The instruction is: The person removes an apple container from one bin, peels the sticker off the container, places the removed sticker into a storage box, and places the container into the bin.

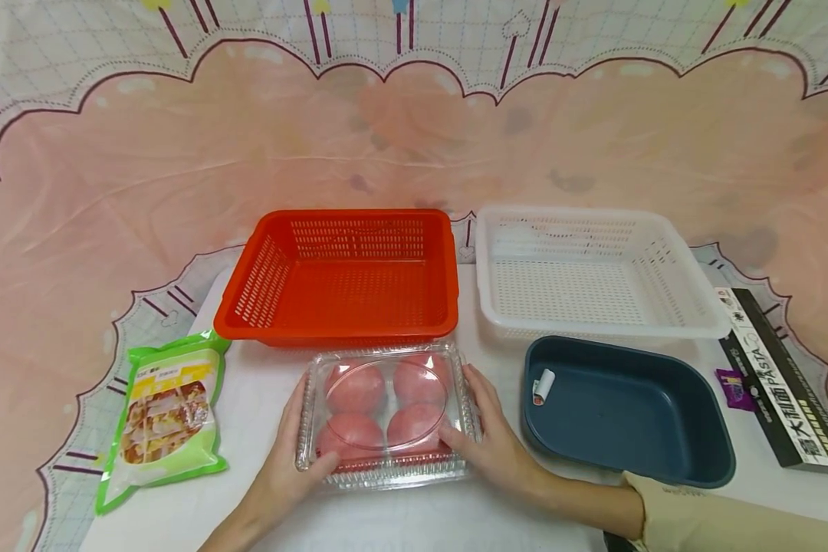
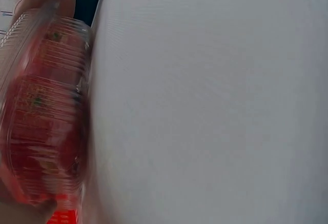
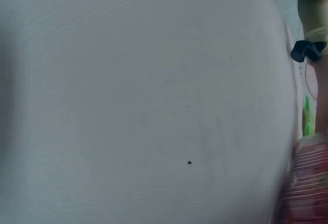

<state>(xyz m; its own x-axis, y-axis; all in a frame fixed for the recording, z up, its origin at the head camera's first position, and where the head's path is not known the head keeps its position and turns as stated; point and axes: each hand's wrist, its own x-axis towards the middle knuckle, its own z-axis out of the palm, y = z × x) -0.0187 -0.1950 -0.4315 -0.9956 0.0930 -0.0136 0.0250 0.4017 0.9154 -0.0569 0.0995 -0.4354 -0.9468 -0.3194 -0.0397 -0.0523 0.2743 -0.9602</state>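
A clear plastic clamshell box (image 1: 386,479) holds several round red fruits (image 1: 355,389) that look like tomatoes. My left hand (image 1: 285,465) grips its left side, with the thumb over the near left corner. From the right, my right hand (image 1: 491,443) holds the opposite side, its thumb on the lid and its fingers along the edge. The left wrist view has the ribbed side of the box (image 2: 46,106) at its left, blurred. Only a corner of the box (image 3: 307,188) enters the right wrist view.
Behind the box stand a red basket (image 1: 359,330) and a white basket (image 1: 593,326). A dark blue basin (image 1: 635,429) holds a small white roll (image 1: 543,386). To the right lie a purple packet (image 1: 734,389) and a black pasta box (image 1: 786,383); a green food bag (image 1: 165,414) lies left.
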